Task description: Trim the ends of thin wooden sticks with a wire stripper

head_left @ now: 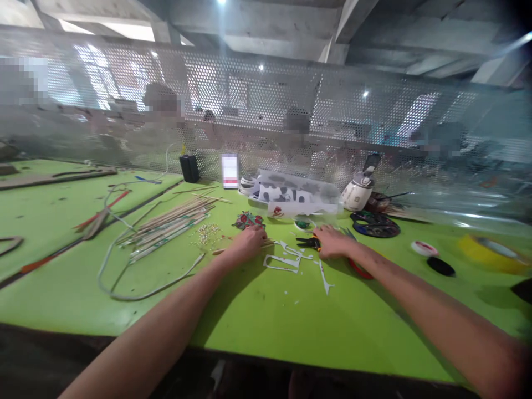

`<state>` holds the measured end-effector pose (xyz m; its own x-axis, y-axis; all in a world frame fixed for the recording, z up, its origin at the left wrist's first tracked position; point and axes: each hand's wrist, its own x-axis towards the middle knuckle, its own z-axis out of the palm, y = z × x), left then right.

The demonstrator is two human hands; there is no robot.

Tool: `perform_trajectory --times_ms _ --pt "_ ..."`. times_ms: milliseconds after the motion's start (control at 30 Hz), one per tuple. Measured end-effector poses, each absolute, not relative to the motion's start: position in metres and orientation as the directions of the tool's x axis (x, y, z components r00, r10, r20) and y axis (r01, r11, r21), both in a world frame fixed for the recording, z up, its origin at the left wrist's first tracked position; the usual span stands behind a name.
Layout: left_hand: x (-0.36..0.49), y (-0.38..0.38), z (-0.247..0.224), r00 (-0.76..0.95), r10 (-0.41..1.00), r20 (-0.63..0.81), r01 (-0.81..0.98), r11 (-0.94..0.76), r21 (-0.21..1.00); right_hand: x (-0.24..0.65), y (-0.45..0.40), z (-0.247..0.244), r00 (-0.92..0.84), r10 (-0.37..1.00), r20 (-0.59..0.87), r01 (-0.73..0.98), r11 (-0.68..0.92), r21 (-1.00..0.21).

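My left hand (248,243) is low over the table, its fingers curled around thin wooden sticks (269,243) whose ends show on the right. Just behind it lies a cluster of red and green painted pieces (248,220). My right hand (331,241) grips pliers (308,243) with black jaws and yellow-orange handles, the jaws pointing left toward the other hand. Between and below the hands lie white paper offcuts (282,262). A small round roll with green (303,224) sits behind the pliers. Something red and ring-shaped (361,270) is partly hidden under my right forearm.
Bundled wooden sticks (174,221), scattered small beads (205,235) and a grey cable (103,266) lie left. Behind stand a phone (230,171), a black box (189,168) and patterned paper (286,194). A white jug (357,191) and yellow tape (492,254) are right. Perforated metal screens the back.
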<state>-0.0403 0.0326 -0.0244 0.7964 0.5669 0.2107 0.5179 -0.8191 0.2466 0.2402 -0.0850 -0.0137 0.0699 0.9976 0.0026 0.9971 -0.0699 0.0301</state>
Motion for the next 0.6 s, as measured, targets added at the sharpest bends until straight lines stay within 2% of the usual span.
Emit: perform_trajectory --times_ms 100,233,467,600 --pt "-0.042 0.031 -0.022 0.813 0.549 0.192 0.499 -0.828 0.255 0.239 -0.088 -0.014 0.053 0.998 -0.037 0.998 -0.052 0.024" --pt "-0.043 0.031 -0.015 0.836 0.521 0.172 0.467 -0.84 0.278 0.238 -0.093 -0.011 0.044 0.999 0.008 0.998 -0.044 -0.049" --pt "-0.043 0.04 -0.014 0.789 0.569 0.231 0.493 -0.811 0.315 0.244 -0.113 0.009 0.139 0.951 0.276 0.952 -0.052 -0.302" --pt "-0.043 0.044 -0.021 0.775 0.589 0.229 0.507 -0.796 0.329 0.262 -0.134 0.023 0.256 0.902 0.348 0.883 -0.071 -0.465"
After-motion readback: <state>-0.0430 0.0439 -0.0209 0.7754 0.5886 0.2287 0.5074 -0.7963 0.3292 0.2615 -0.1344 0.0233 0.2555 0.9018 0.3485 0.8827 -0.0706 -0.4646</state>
